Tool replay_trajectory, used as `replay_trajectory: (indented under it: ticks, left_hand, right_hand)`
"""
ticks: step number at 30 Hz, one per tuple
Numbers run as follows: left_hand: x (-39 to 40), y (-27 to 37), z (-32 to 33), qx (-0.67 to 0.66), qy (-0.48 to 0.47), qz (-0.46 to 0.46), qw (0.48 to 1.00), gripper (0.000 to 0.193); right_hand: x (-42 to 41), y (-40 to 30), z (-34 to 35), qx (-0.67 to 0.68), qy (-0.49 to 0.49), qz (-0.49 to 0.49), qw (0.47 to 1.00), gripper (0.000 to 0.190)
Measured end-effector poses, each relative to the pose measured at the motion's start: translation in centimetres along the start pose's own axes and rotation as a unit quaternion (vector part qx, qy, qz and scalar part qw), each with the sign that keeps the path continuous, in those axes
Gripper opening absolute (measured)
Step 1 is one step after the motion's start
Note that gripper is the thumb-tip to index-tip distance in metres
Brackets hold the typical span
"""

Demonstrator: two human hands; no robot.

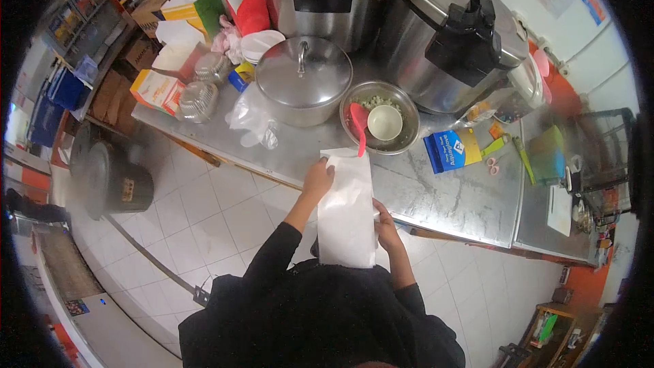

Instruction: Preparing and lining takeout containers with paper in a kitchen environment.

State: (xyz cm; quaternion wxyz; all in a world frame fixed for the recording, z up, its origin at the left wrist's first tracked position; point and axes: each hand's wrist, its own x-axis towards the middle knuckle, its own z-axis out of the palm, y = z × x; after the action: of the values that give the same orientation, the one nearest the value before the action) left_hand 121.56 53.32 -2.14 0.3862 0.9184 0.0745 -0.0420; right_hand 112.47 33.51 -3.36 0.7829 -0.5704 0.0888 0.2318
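A long sheet of white paper [346, 209] hangs between my hands at the front edge of the steel table [449, 204]. My left hand [319, 180] grips its upper left edge. Lower down, my right hand [387, 227] holds the right edge, its fingertips partly hidden behind the sheet. Just beyond the paper's far end is a metal bowl [410, 135] with some cooked rice [377, 102], a small pale bowl [384, 122] and a red rice paddle [359, 117]. The paddle's handle reaches over the bowl's near rim towards the paper.
Behind stand a lidded steel pot [304, 79] and two large rice cookers [332, 25]. Clear plastic tubs [198, 102] and food boxes [157, 91] crowd the left. A blue glove packet [452, 150], pink-handled scissors [492, 166] and a green-handled tool [494, 147] lie right. A lidded bin [115, 181] stands on the floor.
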Motion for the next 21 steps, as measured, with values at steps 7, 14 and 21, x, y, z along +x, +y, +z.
replay_trajectory:
  ticks: [7, 14, 21]
  left_hand:
    - [1.4, -0.2, 1.7, 0.027, 0.092, 0.017, 0.995, 0.019]
    - [1.2, 1.3, 2.3, 0.019, 0.117, 0.002, 0.993, 0.03]
    - [-0.3, -0.6, 0.7, 0.017, 0.272, 0.071, 0.959, 0.054]
  right_hand:
    - [-0.5, -0.2, 0.6, -0.019, 0.007, -0.025, 0.999, 0.054]
    - [0.8, -1.8, -0.1, 0.205, -0.016, 0.029, 0.978, 0.049]
    - [2.5, -2.0, 1.9, -0.068, 0.067, 0.016, 0.995, 0.054]
